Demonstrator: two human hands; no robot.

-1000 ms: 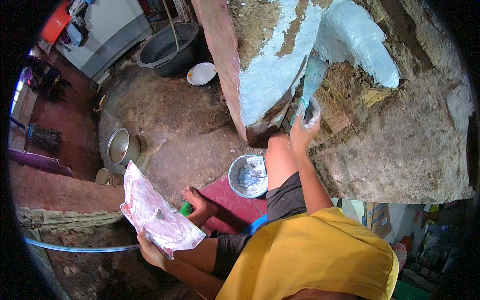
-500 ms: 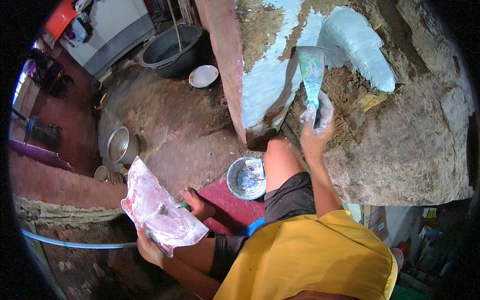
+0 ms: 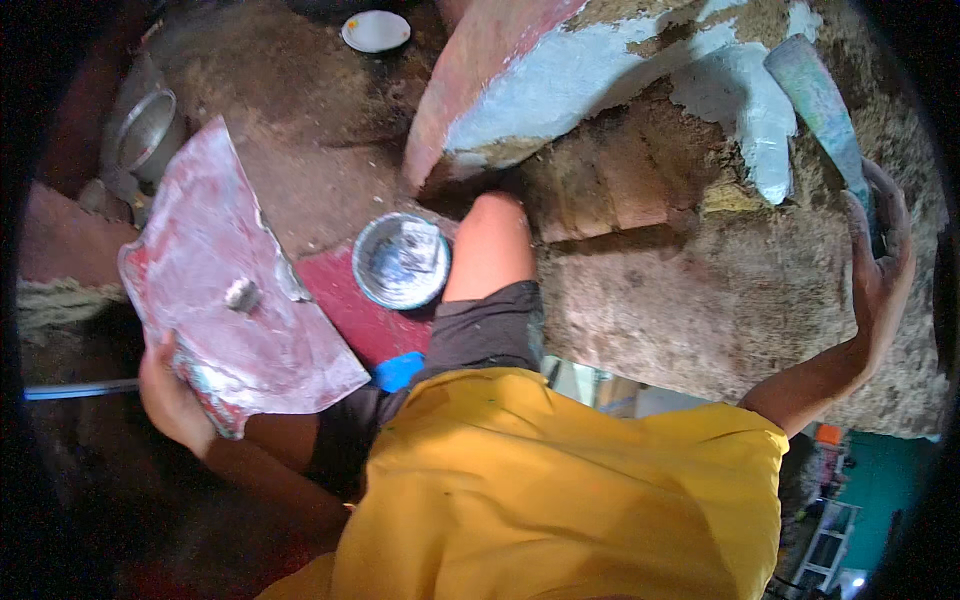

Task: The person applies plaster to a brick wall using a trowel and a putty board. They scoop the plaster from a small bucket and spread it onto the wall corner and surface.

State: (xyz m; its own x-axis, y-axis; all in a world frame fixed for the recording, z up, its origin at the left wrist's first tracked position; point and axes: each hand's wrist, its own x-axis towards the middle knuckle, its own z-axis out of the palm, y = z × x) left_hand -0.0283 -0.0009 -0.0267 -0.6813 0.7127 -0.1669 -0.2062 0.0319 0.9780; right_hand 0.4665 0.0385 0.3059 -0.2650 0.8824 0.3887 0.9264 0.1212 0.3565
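My left hand [image 3: 172, 395] grips the lower left edge of a pinkish, putty-smeared board [image 3: 225, 320], a flat piece with a ragged outline. A small grey lump of putty [image 3: 242, 294] sits near the board's middle. Out at the far right, my right hand [image 3: 880, 235] is closed round the handle of a putty knife [image 3: 815, 100], its wide blade stained green and white and pointing up and left. The blade is over the rough wall surface, beside a patch of pale blue-white coating [image 3: 765, 125]; I cannot tell whether it touches.
A round tub [image 3: 402, 300] with whitish residue and a small flat piece inside stands beside my knee. Farther off are a metal pot [image 3: 150, 135] and a white plate [image 3: 376, 32] on the floor. The rough stone-like ledge [image 3: 690, 320] spans the right side.
My right hand has swung right with the putty knife, away from the coated corner. The board in my left hand appears farther left and tilted more upright. The whole view has shifted.
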